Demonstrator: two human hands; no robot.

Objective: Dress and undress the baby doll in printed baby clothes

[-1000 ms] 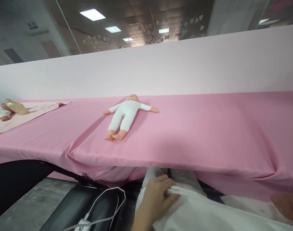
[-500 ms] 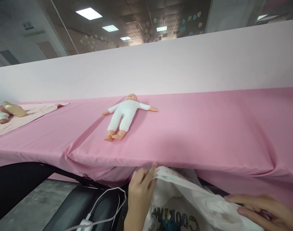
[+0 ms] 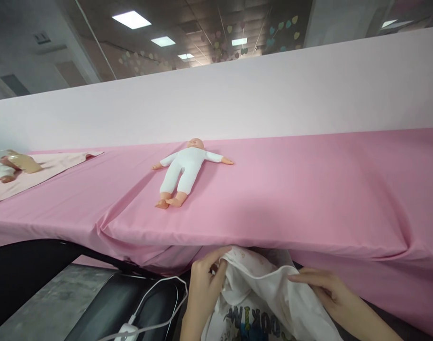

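Observation:
At the front edge of the pink-covered table, a white cloth (image 3: 259, 274) with small faint prints is stretched between my hands. My left hand (image 3: 205, 284) is closed on its upper left edge, thumb and forefinger pinching the fabric. On the right side, my right hand (image 3: 326, 289) has its fingers pressed on a raised fold. Below the folds, dark upside-down lettering (image 3: 252, 317) shows on white fabric; whether that is the same piece, I cannot tell. A baby doll (image 3: 186, 166) in a white suit lies face up on the table, arms spread, apart from both hands.
Pink fabric (image 3: 309, 189) covers the table, backed by a white partition (image 3: 238, 104). At far left, a bottle (image 3: 24, 162) and another doll (image 3: 3, 170) lie on a pale cloth (image 3: 56, 170). A white cable (image 3: 159, 327) crosses a black seat (image 3: 103, 303) at lower left.
My right hand has moved left and slightly up, closer to my left hand. Between them the white cloth has bunched into folds. The doll has stayed put.

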